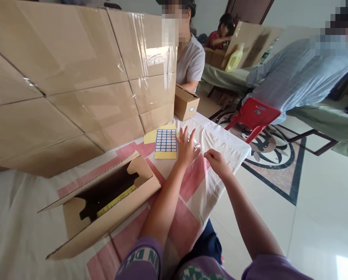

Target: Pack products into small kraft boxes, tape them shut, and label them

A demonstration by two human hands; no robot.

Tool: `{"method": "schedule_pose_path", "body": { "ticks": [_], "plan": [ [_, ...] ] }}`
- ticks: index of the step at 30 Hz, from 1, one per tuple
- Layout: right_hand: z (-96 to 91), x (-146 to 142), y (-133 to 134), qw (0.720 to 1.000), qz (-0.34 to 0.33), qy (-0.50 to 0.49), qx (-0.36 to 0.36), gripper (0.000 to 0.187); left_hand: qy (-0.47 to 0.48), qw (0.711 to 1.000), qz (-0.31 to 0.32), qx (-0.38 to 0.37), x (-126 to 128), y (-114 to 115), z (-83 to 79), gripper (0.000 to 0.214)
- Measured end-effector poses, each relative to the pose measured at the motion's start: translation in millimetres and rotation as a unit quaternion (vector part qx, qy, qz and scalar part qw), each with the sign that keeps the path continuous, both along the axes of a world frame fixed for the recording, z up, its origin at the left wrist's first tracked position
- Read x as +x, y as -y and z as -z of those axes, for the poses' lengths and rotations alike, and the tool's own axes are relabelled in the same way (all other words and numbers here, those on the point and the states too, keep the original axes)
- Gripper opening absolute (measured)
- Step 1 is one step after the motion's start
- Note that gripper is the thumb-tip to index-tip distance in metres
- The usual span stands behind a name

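Observation:
My left hand (186,147) is over the table with its fingers spread, at the right edge of a sheet of blue-bordered labels (166,140). A small clear, shiny thing (196,146) shows beside its thumb; whether the hand touches it I cannot tell. My right hand (217,161) is just to the right, above the table's edge, with its fingers closed in a pinch. Whatever it may hold is too small to make out. To the left of my arms lies an open cardboard box (124,204) with its flaps up and a yellow strip (115,201) inside.
Taped cardboard boxes (83,77) form a wall along the table's far side. A small closed carton (187,103) stands at the far corner, near a seated person (191,58). To the right are a red chair (257,112), another person (302,77) and a yellow jug (235,58).

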State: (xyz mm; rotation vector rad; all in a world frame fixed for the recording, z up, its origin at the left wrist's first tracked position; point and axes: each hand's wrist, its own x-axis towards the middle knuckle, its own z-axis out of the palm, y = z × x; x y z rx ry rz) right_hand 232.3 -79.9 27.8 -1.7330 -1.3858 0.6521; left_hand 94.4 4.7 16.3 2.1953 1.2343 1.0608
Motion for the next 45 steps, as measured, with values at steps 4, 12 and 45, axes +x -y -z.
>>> {"method": "schedule_pose_path", "body": {
  "ticks": [4,12,45],
  "plan": [
    [-31.0,-24,36,0.992,-0.052,0.019,0.115,0.022,0.092,0.992,0.087,0.007,-26,56,-37.6,0.031],
    [-87.6,-101,104,0.928,-0.324,0.04,0.178,0.014,-0.023,0.99,0.003,0.136,-140,189,-78.4,0.016],
    [-56.1,-188,12,0.913,-0.296,0.133,0.246,0.075,-0.187,0.887,-0.376,0.193,-300,155,-82.1,0.009]
  ]
}}
